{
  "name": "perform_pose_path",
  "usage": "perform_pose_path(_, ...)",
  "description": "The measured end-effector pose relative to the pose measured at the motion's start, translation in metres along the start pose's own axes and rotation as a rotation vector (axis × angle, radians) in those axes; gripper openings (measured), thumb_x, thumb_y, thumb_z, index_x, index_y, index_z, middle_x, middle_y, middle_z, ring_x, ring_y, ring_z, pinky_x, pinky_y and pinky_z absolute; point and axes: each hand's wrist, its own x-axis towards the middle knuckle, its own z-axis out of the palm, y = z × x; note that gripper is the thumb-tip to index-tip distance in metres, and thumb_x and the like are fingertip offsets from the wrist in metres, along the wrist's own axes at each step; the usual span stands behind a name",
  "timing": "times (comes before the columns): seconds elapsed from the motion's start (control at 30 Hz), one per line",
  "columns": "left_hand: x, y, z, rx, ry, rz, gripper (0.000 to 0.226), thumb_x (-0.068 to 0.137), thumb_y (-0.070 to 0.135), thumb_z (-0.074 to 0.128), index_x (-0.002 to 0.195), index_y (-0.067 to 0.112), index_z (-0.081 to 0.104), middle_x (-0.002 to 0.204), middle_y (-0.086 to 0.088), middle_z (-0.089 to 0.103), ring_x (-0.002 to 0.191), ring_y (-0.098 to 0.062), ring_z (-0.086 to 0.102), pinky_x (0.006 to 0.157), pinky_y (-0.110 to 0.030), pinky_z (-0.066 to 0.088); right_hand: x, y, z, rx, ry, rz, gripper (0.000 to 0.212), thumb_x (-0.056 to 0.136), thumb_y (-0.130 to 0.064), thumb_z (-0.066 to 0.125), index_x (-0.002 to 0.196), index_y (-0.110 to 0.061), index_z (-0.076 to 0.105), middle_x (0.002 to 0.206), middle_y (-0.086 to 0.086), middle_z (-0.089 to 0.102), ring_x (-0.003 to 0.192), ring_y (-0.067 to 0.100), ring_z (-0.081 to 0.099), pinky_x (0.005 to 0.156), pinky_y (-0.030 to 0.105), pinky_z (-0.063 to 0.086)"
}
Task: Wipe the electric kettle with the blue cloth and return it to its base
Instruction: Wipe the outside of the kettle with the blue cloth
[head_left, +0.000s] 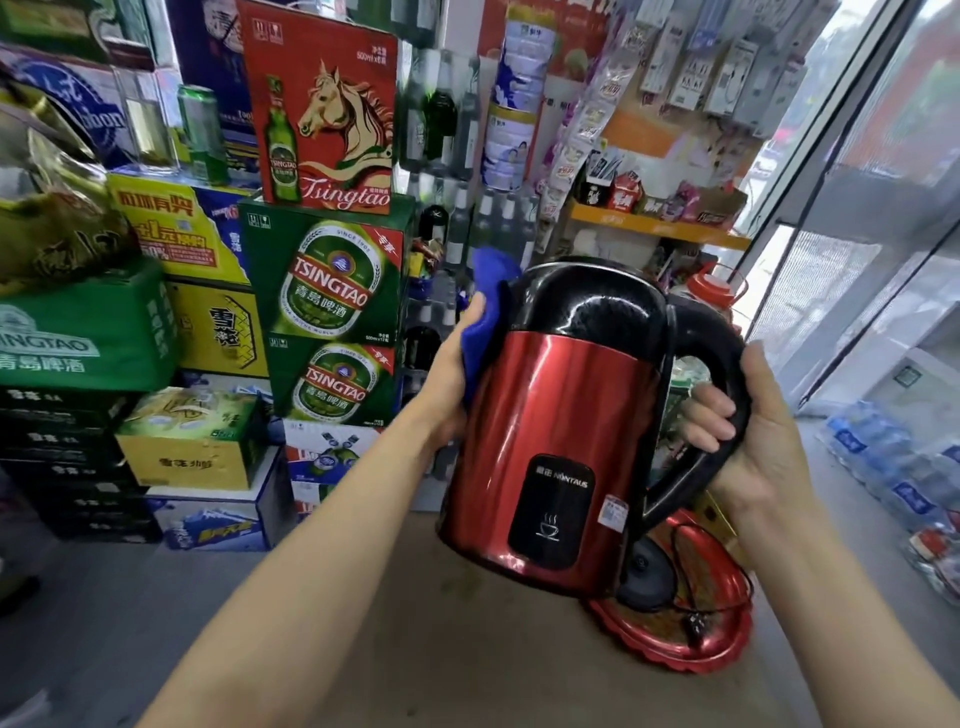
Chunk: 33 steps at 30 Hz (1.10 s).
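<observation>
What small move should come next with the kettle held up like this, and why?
Probably slide the left hand with the blue cloth down the kettle, since the cloth sits high at the black top's edge and the red body below looks unwiped. The right hand grips the handle, holding it tilted above the base on the red tray.

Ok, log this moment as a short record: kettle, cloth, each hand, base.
kettle: red and black, lifted off its base, tilted
cloth: blue, pressed against the kettle's far side
left hand: holds the cloth on the kettle
right hand: grips the black handle
base: black, on a red tray, cord beside it
stage: wiping, kettle not yet returned
</observation>
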Motion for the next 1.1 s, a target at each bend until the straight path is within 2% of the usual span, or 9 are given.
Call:
perform_pose_path(0.17,-0.039,-0.068,-0.011,-0.107,0.188,-0.18,0.024,0.093,0.035,0.066,0.089,0.012,0.064,0.058,0.007,0.072,0.058,-0.006,0.07,0.049,-0.015,0.053,0.015,-0.002,0.001,0.024,0.218,-0.084,0.021,0.095,-0.043,0.06,0.096,-0.023,0.065,0.044,-0.008,0.038,0.031,0.003,0.035,0.03,0.016,0.03)
perform_pose_path(0.23,-0.049,-0.089,-0.009,-0.365,0.193,-0.135,0.048,0.088,0.055,0.062,0.103,0.012,0.076,0.098,-0.01,0.078,0.094,-0.023,0.074,0.079,-0.031,0.061,0.022,0.003,-0.002,0.058,0.338,-0.115,0.023,0.09,-0.042,0.068,0.099,-0.021,0.061,0.046,-0.007,0.041,0.033,0.005,0.036,0.031,0.018,0.031)
perform_pose_path(0.3,-0.049,-0.1,-0.004,-0.573,0.164,-0.073,0.071,0.095,0.065,0.038,0.137,0.012,0.061,0.144,-0.021,0.054,0.136,-0.042,0.048,0.114,-0.058,0.034,0.026,0.01,-0.002,0.064,0.417,-0.171,0.024,0.087,-0.04,0.072,0.097,-0.022,0.061,0.048,-0.006,0.043,0.034,0.006,0.036,0.031,0.018,0.032)
perform_pose_path(0.37,-0.049,-0.103,0.01,-0.804,0.147,-0.075,0.071,0.095,0.067,0.035,0.135,0.015,0.062,0.143,-0.02,0.056,0.131,-0.045,0.052,0.108,-0.063,0.038,0.026,0.018,0.0,0.058,0.466,-0.241,0.023,0.086,-0.037,0.073,0.098,-0.021,0.061,0.049,-0.005,0.045,0.035,0.006,0.037,0.032,0.019,0.032)
perform_pose_path(0.5,-0.053,-0.107,0.04,-0.858,0.331,-0.096,0.053,0.097,0.055,0.039,0.121,0.019,0.07,0.097,-0.016,0.078,0.085,-0.037,0.072,0.074,-0.048,0.059,0.023,0.03,0.014,0.019,0.527,-0.427,0.028,0.091,-0.029,0.068,0.116,-0.018,0.062,0.051,-0.002,0.044,0.039,0.011,0.036,0.037,0.021,0.032)
perform_pose_path(0.63,-0.054,-0.107,0.063,-0.962,0.322,-0.146,0.052,0.103,0.047,0.037,0.128,0.011,0.065,0.124,-0.025,0.067,0.119,-0.044,0.059,0.108,-0.056,0.042,0.018,0.034,0.038,-0.131,0.487,-0.596,0.038,0.095,-0.026,0.065,0.131,-0.016,0.061,0.053,0.002,0.041,0.04,0.015,0.034,0.04,0.024,0.03)
perform_pose_path(0.73,-0.057,-0.109,0.061,-0.999,0.24,-0.107,0.052,0.105,0.042,0.033,0.133,0.01,0.062,0.133,-0.026,0.062,0.129,-0.048,0.051,0.105,-0.061,0.042,0.009,0.036,0.048,-0.209,0.47,-0.679,0.038,0.096,-0.023,0.064,0.133,-0.021,0.061,0.052,0.003,0.041,0.038,0.015,0.036,0.039,0.024,0.032)
perform_pose_path(1.0,-0.069,-0.087,0.04,-0.817,0.651,0.063,0.058,0.097,0.061,0.04,0.133,0.02,0.06,0.136,-0.017,0.062,0.123,-0.037,0.059,0.108,-0.061,0.039,-0.009,0.05,0.063,-0.498,0.323,-0.784,0.045,0.093,-0.027,0.066,0.136,-0.018,0.059,0.063,0.01,0.054,0.041,0.024,0.04,0.044,0.033,0.043)
perform_pose_path(1.1,-0.065,-0.098,0.045,-0.246,0.873,0.269,0.068,0.094,0.064,0.048,0.151,0.031,0.038,0.162,-0.001,0.032,0.143,-0.019,0.039,0.117,-0.041,0.03,-0.011,0.059,0.063,-0.429,0.316,-0.691,0.04,0.097,-0.019,0.063,0.137,-0.021,0.058,0.053,0.01,0.044,0.039,0.023,0.037,0.04,0.027,0.039)
